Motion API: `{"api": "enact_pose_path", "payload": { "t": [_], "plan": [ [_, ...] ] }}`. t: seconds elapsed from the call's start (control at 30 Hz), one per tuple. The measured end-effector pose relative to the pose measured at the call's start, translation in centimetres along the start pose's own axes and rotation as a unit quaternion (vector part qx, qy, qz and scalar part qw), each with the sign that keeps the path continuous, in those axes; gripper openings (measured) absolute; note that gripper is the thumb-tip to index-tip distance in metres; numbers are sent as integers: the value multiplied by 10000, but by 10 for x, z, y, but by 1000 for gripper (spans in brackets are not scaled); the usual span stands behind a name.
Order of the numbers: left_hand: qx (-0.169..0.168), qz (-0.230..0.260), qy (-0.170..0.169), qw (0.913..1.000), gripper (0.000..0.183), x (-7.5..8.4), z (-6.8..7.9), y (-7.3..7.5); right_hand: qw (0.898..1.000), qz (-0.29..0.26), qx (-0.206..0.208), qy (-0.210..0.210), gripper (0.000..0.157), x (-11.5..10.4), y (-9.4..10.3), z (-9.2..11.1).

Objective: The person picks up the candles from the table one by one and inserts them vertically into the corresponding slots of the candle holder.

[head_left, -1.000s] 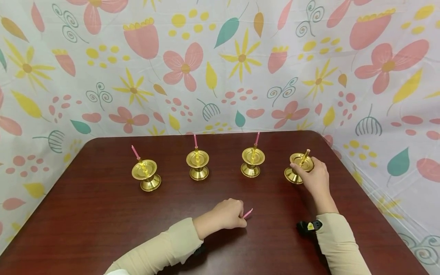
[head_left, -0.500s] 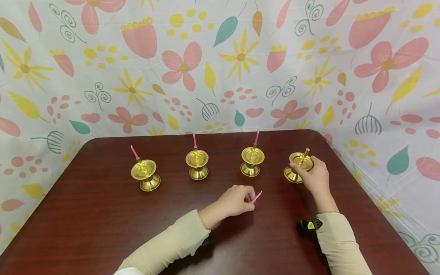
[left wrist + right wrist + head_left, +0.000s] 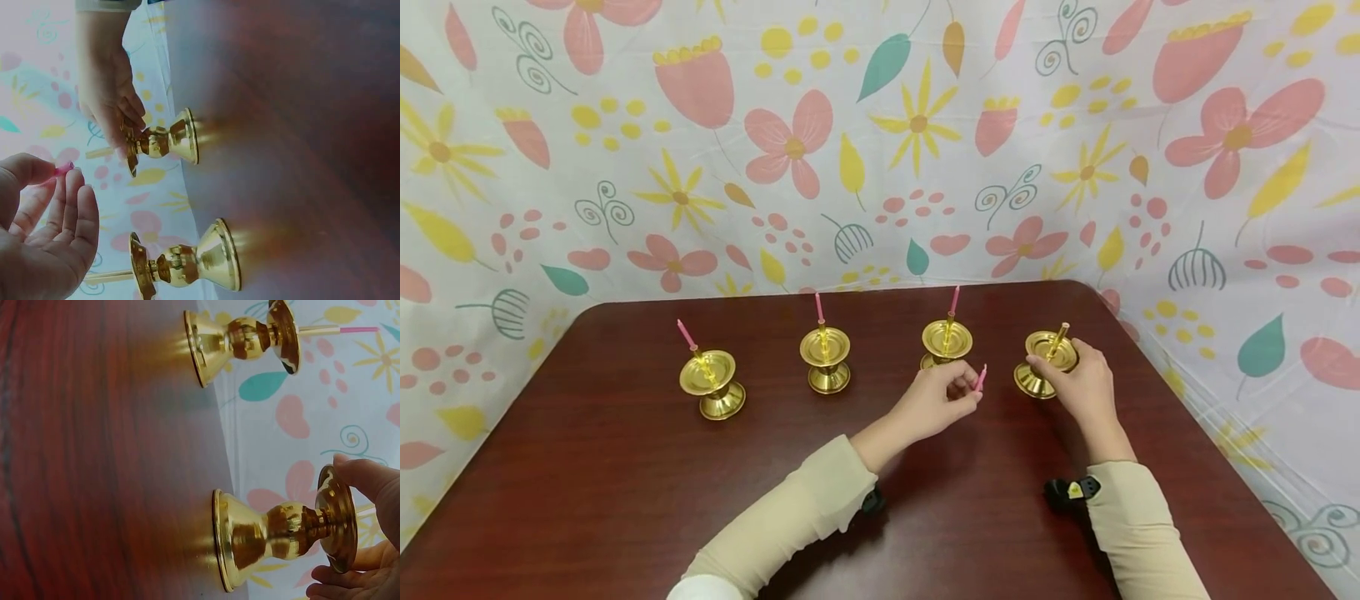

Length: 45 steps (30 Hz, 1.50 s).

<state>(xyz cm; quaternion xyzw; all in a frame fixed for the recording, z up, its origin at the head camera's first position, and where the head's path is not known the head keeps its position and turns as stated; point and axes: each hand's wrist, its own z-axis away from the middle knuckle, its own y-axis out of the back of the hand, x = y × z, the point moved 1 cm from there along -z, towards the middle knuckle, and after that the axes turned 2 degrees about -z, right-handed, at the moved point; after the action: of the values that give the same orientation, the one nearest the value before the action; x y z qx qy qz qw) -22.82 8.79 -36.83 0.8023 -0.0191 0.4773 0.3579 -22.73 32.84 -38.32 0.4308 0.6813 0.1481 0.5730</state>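
Note:
My left hand pinches a small pink candle between thumb and fingertips; in the left wrist view only the candle's tip shows. It is in front of the third brass candle holder and hides part of that holder's base. On the right, my right hand grips the dish rim of the rightmost brass candle holder, thumb on one side and fingers on the other. That holder stands upright on the table, and no pink candle shows in its tube.
Two more brass candle holders, the leftmost and its neighbour, stand to the left, each with a pink candle. The dark wooden table ends at a flower-patterned cloth behind.
My left hand has moved forward and to the right with the pink candle, which now points more upright. The right hand keeps its hold on the rightmost candle holder.

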Motion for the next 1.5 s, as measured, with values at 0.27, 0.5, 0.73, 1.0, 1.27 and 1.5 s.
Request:
{"api": "enact_pose_path", "payload": {
  "t": [0.27, 0.5, 0.73, 1.0, 1.27, 1.5],
  "plan": [
    [89, 132, -226, 9996, 5, 4, -29, -1, 10000, 21, -5, -34, 63, 0, 0, -1],
    [319, 310, -364, 9983, 10, 5, -53, -1, 9999, 1, -36, -109, 69, 0, 0, 0],
    [496, 271, -338, 9978, 11, 2, -73, -5, 9999, 59, -54, -144, 72, 0, -2, 0],
    [631, 2, -503, 9967, 10, 15, -101, -8, 9999, 140, 25, -76, 67, 0, -1, -1],
    [947, 753, 38, 9926, 11, 22, -120, -25, 9998, 194, 12, 6, 60, 1, 2, 0],
    [989, 1036, 109, 9896, 10, 27, -131, -39, 9998, 177, 34, 103, 48, 1, -1, -2]
  ]
}}
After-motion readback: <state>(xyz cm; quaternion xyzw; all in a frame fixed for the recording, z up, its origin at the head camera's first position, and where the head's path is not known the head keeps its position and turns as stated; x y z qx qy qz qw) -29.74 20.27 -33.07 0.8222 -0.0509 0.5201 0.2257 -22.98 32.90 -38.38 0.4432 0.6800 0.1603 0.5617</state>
